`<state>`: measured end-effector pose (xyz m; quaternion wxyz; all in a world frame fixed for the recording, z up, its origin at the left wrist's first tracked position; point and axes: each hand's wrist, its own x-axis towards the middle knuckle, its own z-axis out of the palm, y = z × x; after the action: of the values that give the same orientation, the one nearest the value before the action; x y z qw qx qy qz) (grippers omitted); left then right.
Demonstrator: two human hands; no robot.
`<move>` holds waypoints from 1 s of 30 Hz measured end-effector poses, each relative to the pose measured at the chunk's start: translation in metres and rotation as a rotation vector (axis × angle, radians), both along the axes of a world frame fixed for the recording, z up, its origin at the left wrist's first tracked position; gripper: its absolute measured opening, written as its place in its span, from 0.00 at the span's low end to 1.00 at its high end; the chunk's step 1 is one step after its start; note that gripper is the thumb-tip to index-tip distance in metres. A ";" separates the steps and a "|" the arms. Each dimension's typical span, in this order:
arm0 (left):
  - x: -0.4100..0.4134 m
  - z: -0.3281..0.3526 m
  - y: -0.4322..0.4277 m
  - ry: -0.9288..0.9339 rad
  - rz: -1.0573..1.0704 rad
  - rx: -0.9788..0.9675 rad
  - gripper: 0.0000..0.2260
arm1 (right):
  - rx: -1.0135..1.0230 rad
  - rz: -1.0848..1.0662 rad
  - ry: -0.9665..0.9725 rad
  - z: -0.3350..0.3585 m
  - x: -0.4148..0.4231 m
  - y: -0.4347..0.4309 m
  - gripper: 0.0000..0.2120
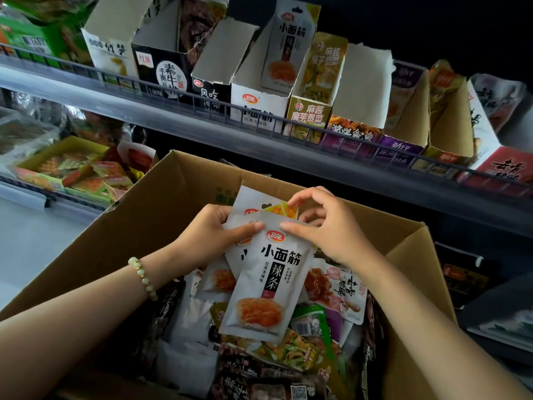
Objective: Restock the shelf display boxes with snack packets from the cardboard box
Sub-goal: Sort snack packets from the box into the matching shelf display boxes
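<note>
Packets [268, 272], white, several fanned together, gripped by left hand [213, 235], thumb laid across front one. Top edge pinched just beside it by right hand [326, 226], fingers curled. Below both hands: cardboard box [178, 180] of mixed snacks. Beyond them, on shelf [161, 111], matching display box [256, 108].

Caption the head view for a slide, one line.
Left hand and right hand grip white snack packets over the open cardboard box, below the matching display box.

"小面筋 辣条" on white packet [266, 287]; "麻酱魔芋贡菜" on yellow shelf box [310, 118]
</note>
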<state>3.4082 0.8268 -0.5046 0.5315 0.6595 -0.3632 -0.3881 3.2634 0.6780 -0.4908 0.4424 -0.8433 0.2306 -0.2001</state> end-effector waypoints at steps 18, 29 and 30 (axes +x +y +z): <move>-0.001 0.006 -0.003 0.219 0.054 -0.119 0.13 | 0.823 -0.285 -0.315 -0.015 0.008 0.012 0.05; -0.006 0.006 -0.013 0.209 0.221 -0.133 0.20 | 0.635 -0.197 -0.310 -0.015 0.012 0.014 0.08; -0.007 0.006 -0.018 0.207 0.234 -0.127 0.21 | 0.613 -0.192 -0.308 -0.014 0.011 0.012 0.07</move>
<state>3.4016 0.8089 -0.4984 0.6484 0.6188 -0.2513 -0.3655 3.2743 0.6902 -0.5043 0.6836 -0.6058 0.2887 -0.2870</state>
